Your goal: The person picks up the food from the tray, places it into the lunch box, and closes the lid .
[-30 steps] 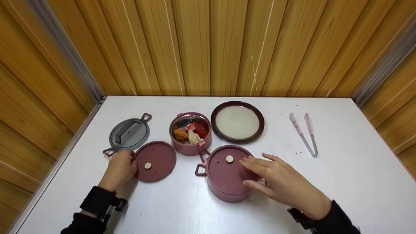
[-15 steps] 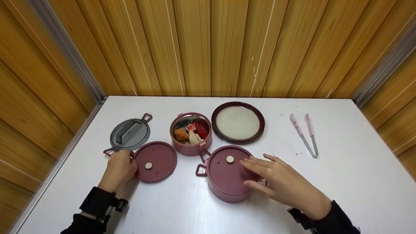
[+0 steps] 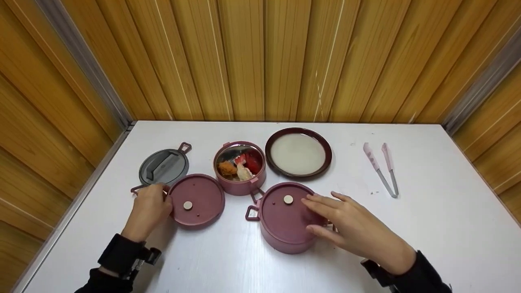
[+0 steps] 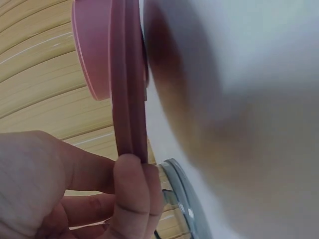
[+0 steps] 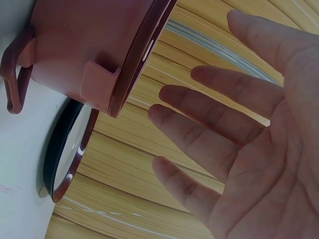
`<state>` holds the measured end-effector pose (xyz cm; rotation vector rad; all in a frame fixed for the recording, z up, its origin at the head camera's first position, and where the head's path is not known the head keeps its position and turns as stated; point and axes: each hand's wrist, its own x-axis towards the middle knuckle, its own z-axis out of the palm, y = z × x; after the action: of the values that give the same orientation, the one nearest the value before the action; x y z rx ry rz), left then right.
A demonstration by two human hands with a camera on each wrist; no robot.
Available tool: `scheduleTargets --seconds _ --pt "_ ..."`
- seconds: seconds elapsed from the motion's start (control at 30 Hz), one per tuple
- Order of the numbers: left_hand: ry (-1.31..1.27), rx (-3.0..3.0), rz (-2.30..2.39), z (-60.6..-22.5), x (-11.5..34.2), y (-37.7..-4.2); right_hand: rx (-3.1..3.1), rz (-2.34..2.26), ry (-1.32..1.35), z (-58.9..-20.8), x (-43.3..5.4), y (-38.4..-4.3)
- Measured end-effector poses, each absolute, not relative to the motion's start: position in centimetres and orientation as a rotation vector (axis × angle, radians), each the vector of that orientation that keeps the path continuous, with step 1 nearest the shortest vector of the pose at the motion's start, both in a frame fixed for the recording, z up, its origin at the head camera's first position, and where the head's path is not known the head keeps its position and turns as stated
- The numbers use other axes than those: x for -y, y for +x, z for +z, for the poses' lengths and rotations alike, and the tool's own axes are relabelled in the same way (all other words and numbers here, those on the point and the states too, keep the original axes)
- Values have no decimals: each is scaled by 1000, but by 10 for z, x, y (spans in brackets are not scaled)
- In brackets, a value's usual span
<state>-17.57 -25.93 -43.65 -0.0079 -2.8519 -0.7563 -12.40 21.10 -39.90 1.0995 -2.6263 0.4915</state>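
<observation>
My left hand (image 3: 151,209) pinches the left edge of a round maroon lid (image 3: 203,195) with a small pale knob, between thumb and fingers. In the left wrist view the lid (image 4: 127,99) stands off the white table, its shadow beneath. My right hand (image 3: 346,224) hovers with spread fingers over the right side of a lidded maroon pot (image 3: 285,240). The right wrist view shows those fingers (image 5: 199,144) straight and apart from the pot (image 5: 89,45). Behind, an uncovered maroon pot (image 3: 240,187) holds several food pieces (image 3: 243,167), one orange, one red, one whitish.
A grey lid (image 3: 171,169) with a bar handle and maroon loops lies at the left, partly behind my left hand. A brown-rimmed plate (image 3: 299,152) sits at the back. Pink-tipped tongs (image 3: 382,175) lie at the right on the white table (image 3: 431,203). Slatted walls (image 3: 281,61) enclose the back and sides.
My left hand has raised the maroon lid slightly off the table and shifted it a little to the right and back. The right hand stays almost still over the lidded pot.
</observation>
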Motion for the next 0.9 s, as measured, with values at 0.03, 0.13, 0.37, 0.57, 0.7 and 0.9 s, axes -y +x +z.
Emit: scheduleTargets --seconds 0.03,0.13,0.37,0.57,0.7,0.9 --pt "-15 2842 -749 -435 259 -175 2628 490 1100 -399 -211 -124" --pt "-40 2820 -707 -428 258 -173 2640 483 1095 -399 -210 -125" --pt "-51 2817 -697 -404 250 -165 2668 486 1051 -396 -209 -125" --pt "-52 2776 -701 -391 250 -166 2704 478 999 -392 -207 -127" --pt "-60 2756 -721 -381 250 -170 2728 481 992 -387 -205 -131" --pt "-77 2745 -776 -367 243 -180 2772 476 994 -379 -201 -140"
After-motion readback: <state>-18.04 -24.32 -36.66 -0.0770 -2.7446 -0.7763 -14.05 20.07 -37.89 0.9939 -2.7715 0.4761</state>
